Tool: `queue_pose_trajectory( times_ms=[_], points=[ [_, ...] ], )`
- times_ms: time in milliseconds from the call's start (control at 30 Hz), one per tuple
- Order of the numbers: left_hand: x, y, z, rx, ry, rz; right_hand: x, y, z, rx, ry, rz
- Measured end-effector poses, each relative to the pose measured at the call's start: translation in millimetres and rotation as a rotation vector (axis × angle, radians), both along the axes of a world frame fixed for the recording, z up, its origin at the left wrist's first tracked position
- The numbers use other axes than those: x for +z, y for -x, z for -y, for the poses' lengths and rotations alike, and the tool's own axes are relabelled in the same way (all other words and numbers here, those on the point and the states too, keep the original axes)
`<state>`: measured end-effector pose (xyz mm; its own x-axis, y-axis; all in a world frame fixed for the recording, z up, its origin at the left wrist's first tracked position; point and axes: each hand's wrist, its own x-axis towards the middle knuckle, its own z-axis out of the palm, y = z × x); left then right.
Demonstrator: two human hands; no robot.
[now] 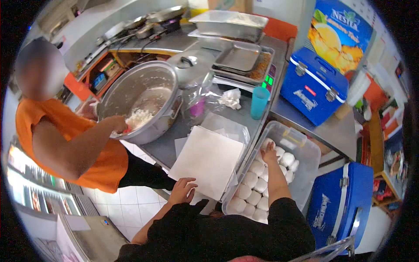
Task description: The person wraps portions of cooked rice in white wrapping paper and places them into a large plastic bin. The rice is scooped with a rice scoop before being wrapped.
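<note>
My left hand (183, 191) is at the near edge of a stack of white paper sheets (209, 159) on the metal table. Its fingers are apart and slightly bent, with nothing visible in them. My right hand (269, 153) reaches into a clear plastic bin (308, 146), fingers spread against a round white bundle (267, 142) near the far end. Rows of similar white bundles (243, 191) fill much of the bin around my forearm. The palm's underside is hidden.
A co-worker in an orange shirt (74, 144) scoops white rice (140, 118) in a large metal pot (171, 87). A blue cup (260, 102), crumpled paper (230, 99) and metal trays (238, 56) stand farther back. Blue coolers (314, 85) are at right.
</note>
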<state>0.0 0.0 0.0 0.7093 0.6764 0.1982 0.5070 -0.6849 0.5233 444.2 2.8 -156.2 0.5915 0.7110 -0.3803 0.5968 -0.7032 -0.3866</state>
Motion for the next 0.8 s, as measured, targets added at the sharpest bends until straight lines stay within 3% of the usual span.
queue_pose_trajectory(
  times_ms=[67,100,167,200,300,333,367,400,467,500,567,733,800],
  points=[
    [-6.7,-6.4,-0.5,-0.011,0.003,-0.047,18.1,-11.8,-8.0,0.065,0.168,0.122],
    [5.1,24.9,-3.2,-0.006,-0.012,-0.063,22.4,20.3,-13.5,0.069,0.152,0.108],
    [-7.8,33.3,-4.8,0.008,-0.078,-0.149,18.8,28.2,-8.0,-0.091,-0.22,0.214],
    [-23.3,39.0,-9.7,-0.024,-0.125,-0.154,16.1,44.5,-2.7,-0.109,-0.706,0.442],
    [-18.7,39.6,-19.3,-0.056,-0.227,-0.202,109.1,162.6,28.8,-0.004,-1.031,0.239],
    [-23.4,39.5,-29.1,-0.175,-0.249,-0.224,95.6,224.1,49.7,0.049,-1.107,-0.055],
    [-32.4,39.5,-36.6,-0.176,-0.245,-0.21,99.3,242.4,59.2,0.507,-1.05,0.019],
    [-42.5,39.5,-43.7,-0.229,-0.206,-0.229,108.2,263.0,63.7,0.66,-0.886,-0.095],
    [-45.9,37.9,-54.2,-0.318,-0.133,-0.231,94.9,287.5,73.5,0.764,-0.63,-0.08],
    [-45.3,36.9,-57.2,-0.317,-0.139,-0.222,93.3,292.0,74.2,0.767,-0.63,-0.069],
    [-42.8,33.2,-64.4,-0.354,-0.029,-0.249,91.3,300.9,69.4,0.814,-0.283,0.098],
    [-49.4,22.7,-73.8,-0.327,0.015,-0.274,109.7,306.2,68.9,0.72,-0.363,0.028],
    [-53.8,19.0,-70.9,-0.276,0.048,-0.282,136.7,315.8,67.6,0.672,-0.187,0.082]
  ],
)
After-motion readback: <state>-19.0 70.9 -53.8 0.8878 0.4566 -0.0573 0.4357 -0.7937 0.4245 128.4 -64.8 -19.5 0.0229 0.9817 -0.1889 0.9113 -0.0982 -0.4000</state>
